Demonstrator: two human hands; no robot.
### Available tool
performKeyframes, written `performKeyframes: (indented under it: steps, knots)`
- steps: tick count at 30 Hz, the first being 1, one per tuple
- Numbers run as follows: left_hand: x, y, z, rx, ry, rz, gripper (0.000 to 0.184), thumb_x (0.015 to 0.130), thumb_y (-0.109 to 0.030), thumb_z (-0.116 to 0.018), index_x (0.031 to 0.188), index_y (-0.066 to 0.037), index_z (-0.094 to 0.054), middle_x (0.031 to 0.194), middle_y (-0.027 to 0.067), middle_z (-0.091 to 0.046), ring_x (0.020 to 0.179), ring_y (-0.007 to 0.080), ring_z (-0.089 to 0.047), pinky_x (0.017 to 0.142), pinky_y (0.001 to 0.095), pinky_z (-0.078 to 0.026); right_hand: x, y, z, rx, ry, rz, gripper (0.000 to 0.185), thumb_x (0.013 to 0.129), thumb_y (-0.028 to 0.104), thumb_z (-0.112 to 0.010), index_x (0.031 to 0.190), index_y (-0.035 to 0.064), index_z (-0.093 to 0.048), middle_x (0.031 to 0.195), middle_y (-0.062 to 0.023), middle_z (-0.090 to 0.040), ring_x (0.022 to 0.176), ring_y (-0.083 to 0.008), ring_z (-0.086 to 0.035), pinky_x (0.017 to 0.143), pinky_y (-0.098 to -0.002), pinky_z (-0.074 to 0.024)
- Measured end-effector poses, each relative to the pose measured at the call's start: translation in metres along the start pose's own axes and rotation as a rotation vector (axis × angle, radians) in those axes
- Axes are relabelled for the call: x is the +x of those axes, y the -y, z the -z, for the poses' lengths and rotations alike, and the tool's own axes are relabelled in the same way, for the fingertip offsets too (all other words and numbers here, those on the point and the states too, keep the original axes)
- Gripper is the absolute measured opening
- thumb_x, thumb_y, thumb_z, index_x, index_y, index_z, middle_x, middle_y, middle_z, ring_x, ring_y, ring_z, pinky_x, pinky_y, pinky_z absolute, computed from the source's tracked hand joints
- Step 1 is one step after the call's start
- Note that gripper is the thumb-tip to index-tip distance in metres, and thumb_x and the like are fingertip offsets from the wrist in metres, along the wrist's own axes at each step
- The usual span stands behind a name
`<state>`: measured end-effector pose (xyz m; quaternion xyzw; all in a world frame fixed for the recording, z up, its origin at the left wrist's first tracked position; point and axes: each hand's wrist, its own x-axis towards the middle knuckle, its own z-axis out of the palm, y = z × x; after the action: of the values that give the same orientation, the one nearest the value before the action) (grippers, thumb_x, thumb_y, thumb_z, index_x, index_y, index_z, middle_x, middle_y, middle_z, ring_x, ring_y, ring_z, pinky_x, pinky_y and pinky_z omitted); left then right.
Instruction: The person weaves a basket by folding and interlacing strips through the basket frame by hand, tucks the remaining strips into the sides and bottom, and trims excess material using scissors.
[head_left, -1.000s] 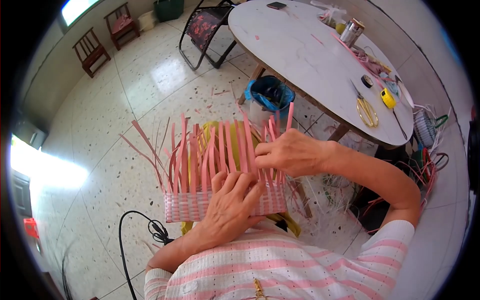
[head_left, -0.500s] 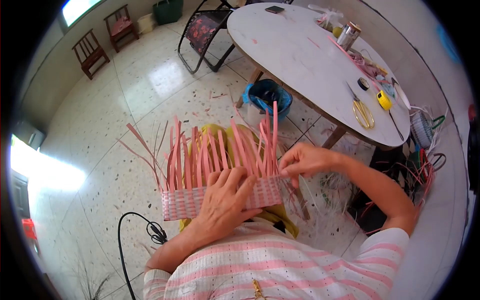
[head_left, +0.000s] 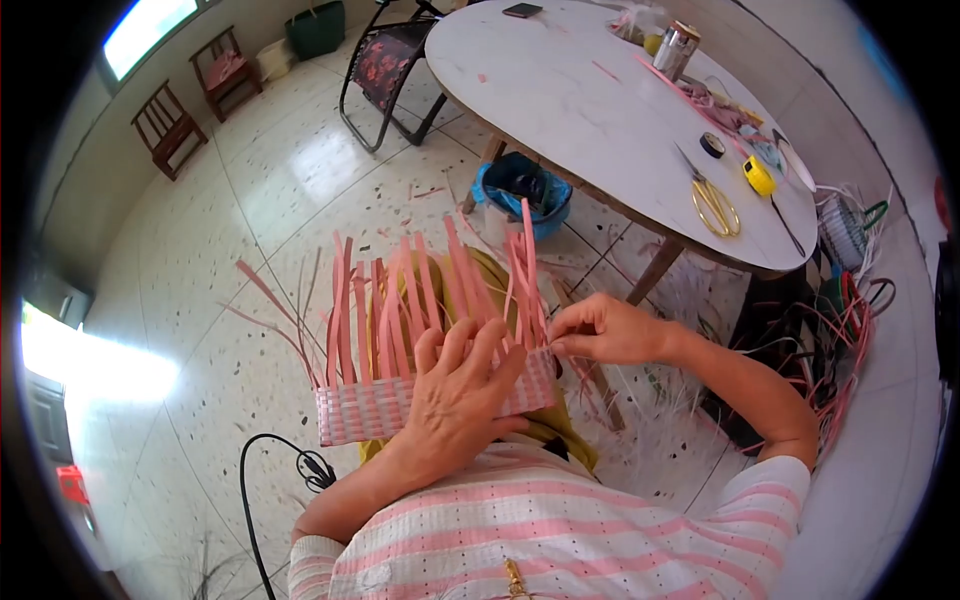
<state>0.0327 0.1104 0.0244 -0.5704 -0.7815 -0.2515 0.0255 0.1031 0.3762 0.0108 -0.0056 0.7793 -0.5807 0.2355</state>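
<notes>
A woven pink and white basket piece (head_left: 365, 411) lies across my lap, with many loose pink strips (head_left: 345, 320) standing up from its far edge. Spread over the middle of the weave is my left hand (head_left: 460, 385), its fingers apart and resting on the far edge. My right hand (head_left: 590, 330) is at the right end of that edge, thumb and forefinger pinched together. What is between those fingertips is too small to make out.
A white oval table (head_left: 560, 90) holds gold-handled scissors (head_left: 715, 208), a yellow tape measure (head_left: 758, 177), black tape (head_left: 712, 145) and a can (head_left: 676, 51). Under its edge stands a blue-lined bin (head_left: 520, 195). A folding chair (head_left: 390, 70) is beyond; a black cable (head_left: 247, 500) lies left.
My right hand has moved from among the strips to the right end of the weave. My left hand stays on the weave. The view has shifted slightly.
</notes>
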Motion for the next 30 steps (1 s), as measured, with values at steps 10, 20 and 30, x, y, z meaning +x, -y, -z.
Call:
performKeyframes:
  steps: [10,20,30]
  knots:
    - [0.0,0.001,-0.003,-0.049,0.028,0.016,0.074,0.062,-0.029,-0.091,0.128,-0.011,-0.061,0.119,0.0108,-0.053,0.115,0.0317,-0.05,0.098,0.0484,-0.039,0.009,0.034,0.0,-1.042,-0.159,0.418,0.01,0.089,0.015,-0.068,0.093,0.0051,-0.067,0.097,-0.0123,-0.069,0.088,-0.0324,-0.07,0.071,-0.0423,-0.0564]
    - [-0.007,0.003,-0.004,-0.108,-0.004,-0.027,0.072,0.064,-0.025,-0.091,0.127,-0.007,-0.062,0.114,0.0125,-0.052,0.103,0.0308,-0.052,0.092,0.0456,-0.043,0.019,0.008,0.044,0.072,0.249,-0.24,0.019,0.097,0.021,-0.071,0.103,0.0038,-0.074,0.078,-0.001,-0.072,0.062,-0.0048,-0.056,0.055,-0.0218,-0.0436]
    - [-0.004,0.001,-0.005,-0.133,0.028,-0.004,0.071,0.065,-0.022,-0.091,0.127,-0.004,-0.063,0.109,0.0117,-0.051,0.101,0.0307,-0.052,0.089,0.0443,-0.044,0.016,-0.081,0.013,0.381,0.08,0.0,0.019,0.095,0.018,-0.075,0.106,0.003,-0.072,0.086,0.0,-0.072,0.068,-0.0035,-0.059,0.059,-0.0196,-0.0465]
